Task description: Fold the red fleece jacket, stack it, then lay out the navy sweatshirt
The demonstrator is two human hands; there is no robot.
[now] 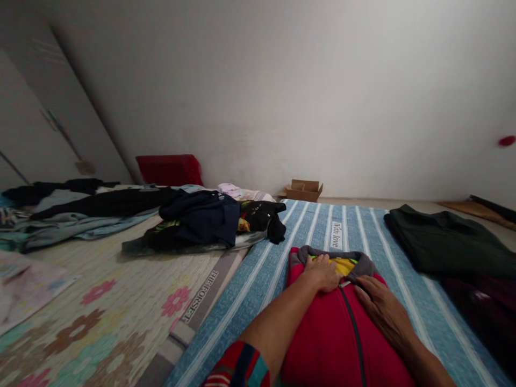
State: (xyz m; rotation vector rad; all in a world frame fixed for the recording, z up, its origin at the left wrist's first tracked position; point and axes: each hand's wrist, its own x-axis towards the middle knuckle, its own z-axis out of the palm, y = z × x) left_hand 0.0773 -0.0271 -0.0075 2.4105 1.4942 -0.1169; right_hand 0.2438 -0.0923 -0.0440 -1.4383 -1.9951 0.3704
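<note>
In the head view, both forearms reach forward from the bottom edge, the left one in a striped sleeve point(237, 370). The left hand point(323, 273) rests, palm down, at the neck of a red jacket point(322, 333), its fingers lying forward over the yellow lining point(344, 266) beside the grey collar point(366, 265); whether they pinch any cloth I cannot tell. The right hand point(381, 306) slants in from the lower right and lies across the jacket's chest, fingers close together and extended, tips at the collar. Between the hands runs the dark zip point(353, 325). The jacket lies front up on a blue striped cover point(278, 293).

Beyond the collar, a pale label point(336, 235) on the cover reads "With love". Left of it, the border of a floral mat point(133, 301) carries lettering point(200, 295) that seems to read "THE FORSET". A maroon garment point(484, 306) at right bears a pale mark too blurred to read.
</note>
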